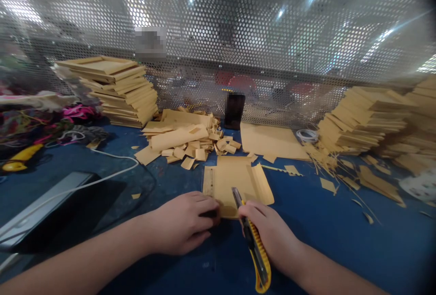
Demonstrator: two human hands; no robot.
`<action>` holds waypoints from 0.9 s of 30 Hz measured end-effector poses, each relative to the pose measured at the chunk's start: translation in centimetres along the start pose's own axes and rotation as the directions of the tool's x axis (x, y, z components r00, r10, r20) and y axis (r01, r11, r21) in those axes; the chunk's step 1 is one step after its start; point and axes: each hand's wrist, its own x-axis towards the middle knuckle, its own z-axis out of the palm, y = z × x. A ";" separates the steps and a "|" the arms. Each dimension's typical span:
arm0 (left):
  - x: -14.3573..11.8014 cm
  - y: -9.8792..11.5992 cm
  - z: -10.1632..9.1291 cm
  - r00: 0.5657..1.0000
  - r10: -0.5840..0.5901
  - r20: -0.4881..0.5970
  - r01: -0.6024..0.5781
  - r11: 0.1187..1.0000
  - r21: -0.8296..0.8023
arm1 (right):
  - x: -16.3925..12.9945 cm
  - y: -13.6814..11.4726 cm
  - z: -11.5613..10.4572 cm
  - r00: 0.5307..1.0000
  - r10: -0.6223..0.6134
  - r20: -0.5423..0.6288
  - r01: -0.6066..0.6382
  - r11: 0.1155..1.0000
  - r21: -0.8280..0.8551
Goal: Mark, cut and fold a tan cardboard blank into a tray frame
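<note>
A yellow utility knife (257, 249) is gripped in my right hand (269, 231), its blade pointing away from me over a tan cardboard sheet (230, 181). The sheet lies flat in front of me with its far and right flaps bent up. Along its left edge runs a clear ruler (209, 181). My left hand (187, 222) is closed over the ruler's near end at the sheet's near left corner; its fingertips are partly hidden.
Behind lie cardboard scraps (185, 138) and a flat cardboard sheet (272, 140). Stacks of folded cardboard stand at left (126, 90) and right (368, 118). A dark phone-like slab (234, 111) leans on the perforated metal screen (211, 27). A cable (112, 179) crosses a grey box (51, 208).
</note>
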 end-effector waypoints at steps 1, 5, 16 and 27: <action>0.0 0.0 0.0 1.000 -0.011 0.002 0.011 1.000 0.004 | 0.0 -0.1 0.0 1.000 0.028 -0.002 -0.028 0.999 0.035; -0.1 -0.5 -0.1 0.992 -0.122 -0.027 0.123 0.992 0.019 | -0.1 -0.1 0.2 1.000 -0.002 0.005 0.002 0.999 0.033; -0.6 -2.9 -0.2 0.925 -0.354 -0.140 0.372 0.917 0.140 | -0.3 -0.8 -0.3 0.952 -0.300 0.063 0.306 0.925 -0.227; -0.8 -3.3 0.3 0.825 -0.517 -0.228 0.562 0.792 0.239 | -0.7 -1.1 -0.4 0.949 -0.278 0.149 0.310 0.909 -0.278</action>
